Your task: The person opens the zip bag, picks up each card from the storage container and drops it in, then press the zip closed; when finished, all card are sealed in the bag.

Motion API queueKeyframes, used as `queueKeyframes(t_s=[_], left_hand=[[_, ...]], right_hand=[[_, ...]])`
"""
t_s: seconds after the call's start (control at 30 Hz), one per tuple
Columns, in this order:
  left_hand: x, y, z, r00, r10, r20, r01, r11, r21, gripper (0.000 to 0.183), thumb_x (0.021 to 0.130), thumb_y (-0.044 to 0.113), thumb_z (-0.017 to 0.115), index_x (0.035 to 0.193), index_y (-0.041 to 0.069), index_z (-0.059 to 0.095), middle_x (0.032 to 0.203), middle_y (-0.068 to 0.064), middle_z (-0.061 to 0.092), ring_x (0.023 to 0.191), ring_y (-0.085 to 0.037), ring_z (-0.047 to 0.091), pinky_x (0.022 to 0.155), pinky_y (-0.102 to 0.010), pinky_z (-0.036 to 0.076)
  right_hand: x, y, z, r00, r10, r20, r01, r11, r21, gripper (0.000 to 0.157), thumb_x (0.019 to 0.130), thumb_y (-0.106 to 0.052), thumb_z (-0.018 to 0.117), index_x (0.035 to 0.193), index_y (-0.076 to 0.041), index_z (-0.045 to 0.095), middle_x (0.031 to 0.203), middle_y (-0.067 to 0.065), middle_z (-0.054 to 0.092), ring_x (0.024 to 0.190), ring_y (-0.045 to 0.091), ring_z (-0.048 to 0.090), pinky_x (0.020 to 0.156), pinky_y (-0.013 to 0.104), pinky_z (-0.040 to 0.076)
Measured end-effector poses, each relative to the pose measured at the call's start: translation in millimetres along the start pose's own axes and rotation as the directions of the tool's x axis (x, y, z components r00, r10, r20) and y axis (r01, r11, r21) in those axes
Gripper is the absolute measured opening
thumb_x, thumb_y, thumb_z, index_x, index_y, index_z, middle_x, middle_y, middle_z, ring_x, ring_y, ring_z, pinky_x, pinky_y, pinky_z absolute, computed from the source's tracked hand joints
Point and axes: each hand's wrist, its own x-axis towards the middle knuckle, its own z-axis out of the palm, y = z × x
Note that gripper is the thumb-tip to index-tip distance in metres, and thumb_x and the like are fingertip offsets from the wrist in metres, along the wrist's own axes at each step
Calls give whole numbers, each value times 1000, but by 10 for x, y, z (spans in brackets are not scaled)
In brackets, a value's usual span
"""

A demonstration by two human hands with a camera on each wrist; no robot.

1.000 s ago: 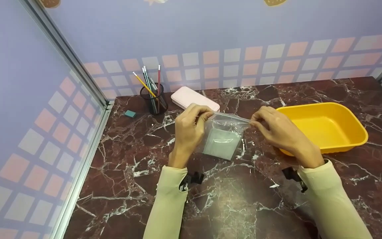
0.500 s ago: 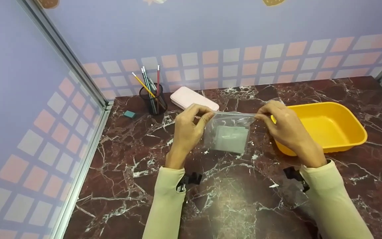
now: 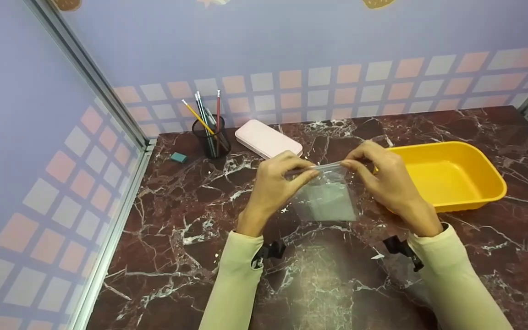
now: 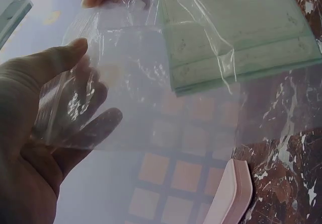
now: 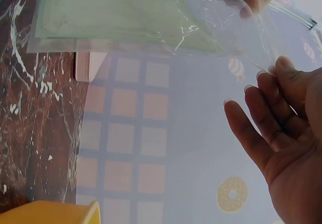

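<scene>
A clear zip-top plastic bag (image 3: 303, 201) hangs by its top edge between both hands, above the marbled table. Inside it lies a stack of pale green sheets (image 3: 332, 201), seen up close as thin layers (image 4: 241, 27) in the left wrist view. My left hand (image 3: 275, 188) pinches the bag's zip edge between thumb and fingers. At the other end of that edge my right hand (image 3: 385, 176) pinches with thumb and index finger, its other fingers spread in the right wrist view. The two hands are a short distance apart.
A yellow tub (image 3: 452, 178) stands right of the right hand. Behind the left hand lies a pink case (image 3: 268, 137). A black mesh cup (image 3: 211, 142) with several pencils and a teal eraser (image 3: 178, 157) are at the back left, by the wall.
Both hands first stretched the bag's edge wider apart. Now the left hand has slid right along it and the hands are closer together. The bag has swung slightly right.
</scene>
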Motion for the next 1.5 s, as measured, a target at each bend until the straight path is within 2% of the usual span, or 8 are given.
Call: queueKeyframes(t_s=[0.17, 0.27, 0.4, 0.6, 0.83, 1.07, 1.33, 1.5], left_hand=[[-6, 6, 13, 999, -1, -47, 2, 1000, 11, 11, 88, 10, 87, 91, 2, 81, 85, -6, 76, 70, -16, 67, 63, -33, 59], [-4, -4, 9, 995, -10, -97, 12, 1000, 17, 11, 88, 10, 87, 90, 1, 81, 84, -6, 76, 70, -16, 68, 65, -30, 59], [5, -17, -12, 989, -15, -148, 16, 1000, 5, 11, 88, 9, 87, 90, 0, 80, 84, -7, 76, 70, -17, 69, 66, -27, 58], [13, -20, -24, 982, -38, -184, 33, 999, -31, 9, 89, 8, 85, 90, 1, 80, 85, -7, 76, 72, -17, 69, 65, -32, 57], [13, -29, -25, 967, -77, -242, 61, 995, -74, 7, 89, 6, 85, 90, 1, 81, 85, -6, 76, 76, -16, 71, 73, -28, 59], [0, -45, -15, 954, -113, -279, 92, 992, -90, 7, 90, 8, 85, 89, 2, 81, 84, -4, 77, 72, -14, 71, 72, -28, 61], [-7, -50, -13, 948, -154, -279, 122, 984, -129, 8, 90, 9, 85, 92, 2, 82, 86, -3, 77, 72, -15, 69, 74, -30, 59], [-6, -35, -4, 947, -205, -247, 164, 970, -178, 7, 91, 10, 84, 92, 3, 82, 85, -2, 77, 70, -14, 69, 69, -29, 59]], right_hand=[[-8, -12, 40, 996, 65, 64, -68, 997, 43, 13, 91, 4, 79, 100, 2, 70, 92, 6, 71, 79, 14, 64, 77, 15, 53], [-21, -2, 57, 980, 140, 144, -151, 986, 66, 17, 90, -1, 81, 103, 2, 70, 96, 6, 73, 82, 15, 68, 78, 16, 57], [-29, 12, 87, 959, 178, 221, -193, 980, 45, 16, 90, -3, 83, 103, 1, 73, 97, 5, 75, 84, 17, 71, 79, 21, 59], [-39, 14, 95, 955, 201, 216, -208, 978, 10, 6, 93, -1, 79, 99, -2, 76, 97, 5, 77, 85, 20, 73, 77, 26, 61], [-64, 60, 89, 961, 167, 218, -177, 984, 25, 5, 93, 0, 78, 97, -1, 75, 94, 8, 76, 81, 16, 70, 75, 18, 58], [-66, 97, 76, 969, 115, 217, -128, 991, 44, 7, 94, 4, 77, 95, -2, 75, 90, 1, 74, 76, 12, 65, 72, 14, 54], [-71, 116, 38, 966, 119, 230, -141, 986, 84, 8, 94, 4, 76, 91, -2, 72, 85, 3, 72, 70, 12, 58, 63, 17, 49], [-71, 92, -4, 949, 182, 256, -204, 977, 64, 5, 97, -2, 74, 92, -3, 73, 85, 1, 71, 69, 15, 58, 61, 20, 48]])
